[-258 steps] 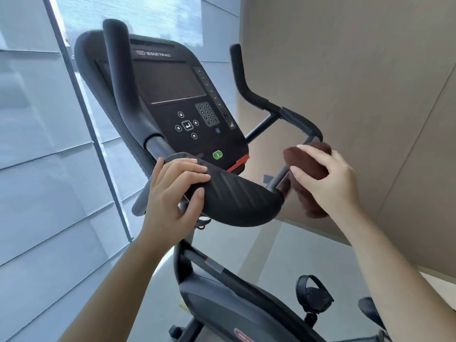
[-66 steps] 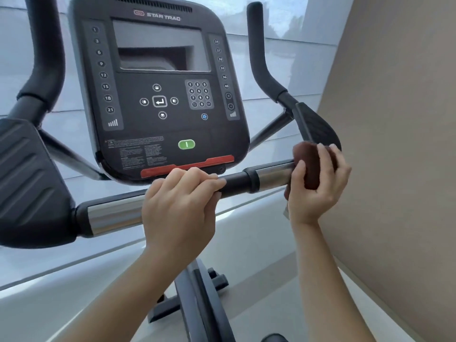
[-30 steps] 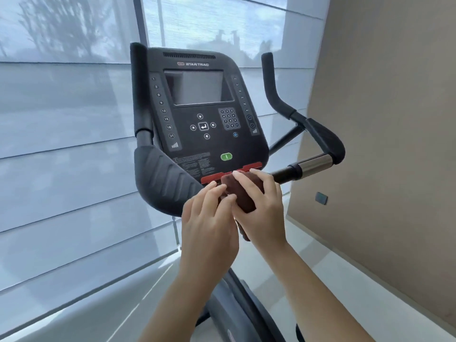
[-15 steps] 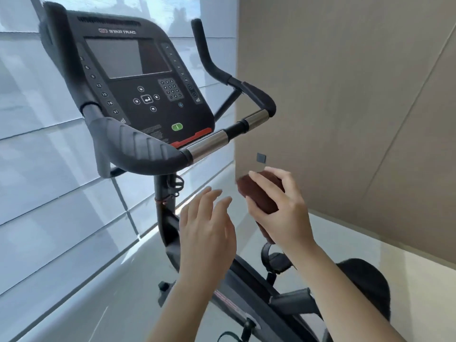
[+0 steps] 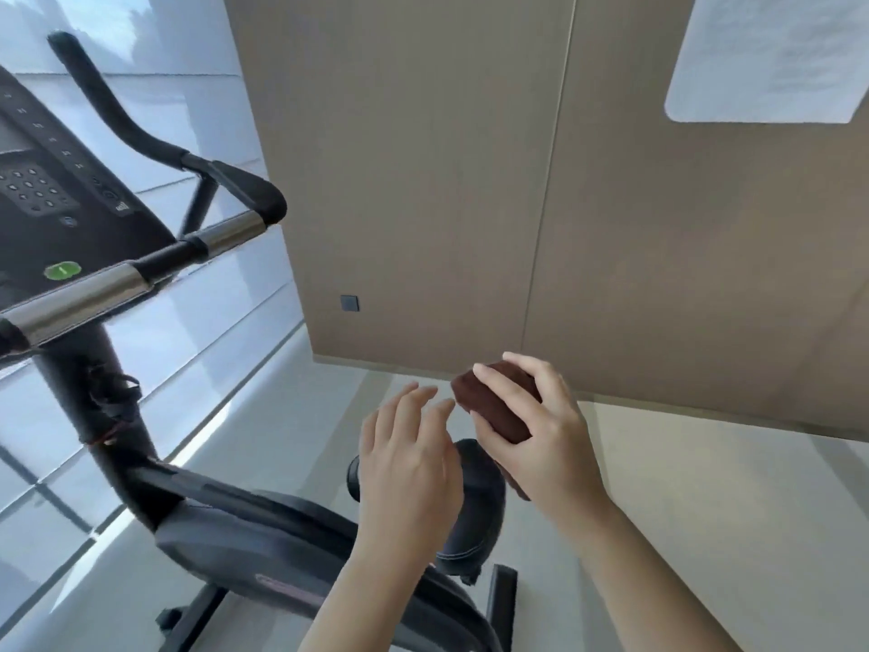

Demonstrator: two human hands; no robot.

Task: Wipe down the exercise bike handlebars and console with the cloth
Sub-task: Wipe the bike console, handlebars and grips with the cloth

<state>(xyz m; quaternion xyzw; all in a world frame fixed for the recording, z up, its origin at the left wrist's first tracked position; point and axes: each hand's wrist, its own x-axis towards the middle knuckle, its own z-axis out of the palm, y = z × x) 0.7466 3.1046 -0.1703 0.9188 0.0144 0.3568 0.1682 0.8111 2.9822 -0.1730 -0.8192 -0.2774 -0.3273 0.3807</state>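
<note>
- Two bare hands show, raised side by side in the middle of the view.
- The right hand point(image 5: 541, 440) has its fingers and thumb curled round one dark brown, folded, plush cloth point(image 5: 498, 407), and it holds nothing else. The cloth sticks out above the fingers and below the palm.
- The left hand point(image 5: 409, 463) is loosely open, fingers nearly straight and a little spread, holding nothing. Its fingertips lie just beside the cloth's left edge; whether they touch it cannot be told.
- One black and grey exercise bike point(image 5: 244, 543) stands to the left of and below both hands.
- One set of black handlebars point(image 5: 207, 237) lies up and left of the left hand. It has a crossbar with two shiny chrome sleeves, one padded black rest at its end and one curved black horn rising beyond.
- One black console point(image 5: 70, 218) is cut off by the left edge, farther left than the handlebars. It carries one oval green button point(image 5: 61, 271) and one keypad of small keys, blurred.
- The cloth and both hands are well apart from the handlebars and the console.
- One dark rounded saddle point(image 5: 479, 510) sits directly under the hands, partly hidden by the left hand.
- The floor point(image 5: 705, 510) below the hands is pale, smooth and glossy.
- Beyond both hands stands a beige panelled wall point(image 5: 423, 181), with one small grey square plate point(image 5: 349, 303) low on it, up and left of the left hand.
- One white rounded panel point(image 5: 771, 54) sits high above the right hand.
- Left of the hands, behind the bike, runs glazing with pale horizontal slats point(image 5: 211, 350).
</note>
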